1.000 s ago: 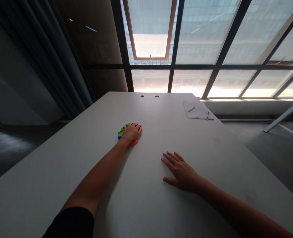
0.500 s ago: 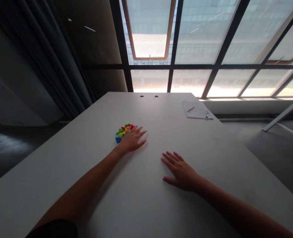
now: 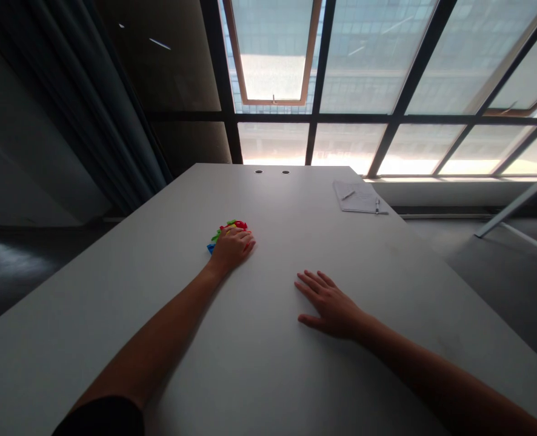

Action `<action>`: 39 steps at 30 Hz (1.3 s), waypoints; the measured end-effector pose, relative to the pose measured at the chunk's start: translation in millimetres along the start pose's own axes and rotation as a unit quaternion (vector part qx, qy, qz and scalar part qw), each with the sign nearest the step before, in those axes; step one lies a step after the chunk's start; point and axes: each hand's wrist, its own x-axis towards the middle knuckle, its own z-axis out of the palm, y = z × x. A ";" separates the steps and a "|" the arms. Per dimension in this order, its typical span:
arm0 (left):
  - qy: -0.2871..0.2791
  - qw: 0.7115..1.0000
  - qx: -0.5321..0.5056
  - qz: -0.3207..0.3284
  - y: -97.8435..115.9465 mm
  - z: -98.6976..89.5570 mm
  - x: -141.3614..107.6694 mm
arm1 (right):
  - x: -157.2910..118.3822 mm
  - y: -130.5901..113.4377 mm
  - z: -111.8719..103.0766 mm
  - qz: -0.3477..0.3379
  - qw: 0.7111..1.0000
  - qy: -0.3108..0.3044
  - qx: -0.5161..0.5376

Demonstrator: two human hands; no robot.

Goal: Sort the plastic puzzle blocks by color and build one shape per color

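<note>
We see the left hand lying palm down over a pile of small red, green, yellow and blue plastic pieces near the middle of the white table, hiding most of them, so we cannot tell whether its fingers grip any. The right hand rests open and flat, well apart. Papers and a pen lie near the far right corner, their details too small to make out.

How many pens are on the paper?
2. One pen lies slanted near the top of the paper, and the other pen lies upright at the paper's right edge.
</note>
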 end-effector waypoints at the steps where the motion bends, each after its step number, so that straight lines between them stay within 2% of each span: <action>1: 0.003 1.000 0.007 0.000 1.6 -1.4 -1.1 | 0.2 0.1 0.7 -0.003 1.000 0.008 0.001; 3: 0.007 1.000 0.007 0.009 10.7 -3.3 -4.4 | 0.7 0.5 2.7 -0.010 1.000 0.029 0.007; 6: 0.010 0.999 -0.034 0.032 38.8 -1.8 -12.5 | 1.4 5.5 3.8 -0.014 0.997 0.067 0.026; 10: -0.019 0.989 -0.110 0.094 82.7 7.2 -27.7 | 0.7 33.2 -5.7 -0.027 0.997 0.061 0.036; 11: -0.031 0.985 -0.123 0.116 90.3 9.1 -31.2 | 0.5 43.9 -10.0 -0.014 0.998 0.050 0.025; 13: -0.052 0.979 -0.140 0.142 99.4 10.4 -36.9 | 1.2 65.7 -18.8 0.058 0.998 0.035 -0.020; 16: -0.074 0.973 -0.157 0.154 102.2 6.2 -42.6 | 5.6 85.4 -28.5 0.187 0.978 -0.001 -0.095; 18: -0.068 0.973 -0.160 0.154 102.3 1.6 -45.6 | 9.6 83.7 -30.1 0.216 0.970 -0.001 -0.115; 20: -0.047 0.975 -0.155 0.151 103.3 -1.5 -48.4 | 12.7 71.9 -26.7 0.180 0.977 0.026 -0.111; 22: -0.037 0.978 -0.144 0.150 105.2 -1.5 -51.0 | 14.2 55.8 -19.1 0.116 0.988 0.043 -0.096; 24: -0.057 0.977 -0.132 0.155 106.8 1.6 -53.3 | 14.1 41.9 -10.0 0.079 0.993 0.023 -0.088; 28: -0.116 0.973 -0.122 0.158 107.1 10.7 -56.7 | 12.8 31.6 0.5 0.082 0.992 -0.016 -0.092; 39: -0.113 0.974 -0.112 0.161 104.4 14.4 -55.7 | 13.0 35.3 1.3 0.079 0.994 0.004 -0.080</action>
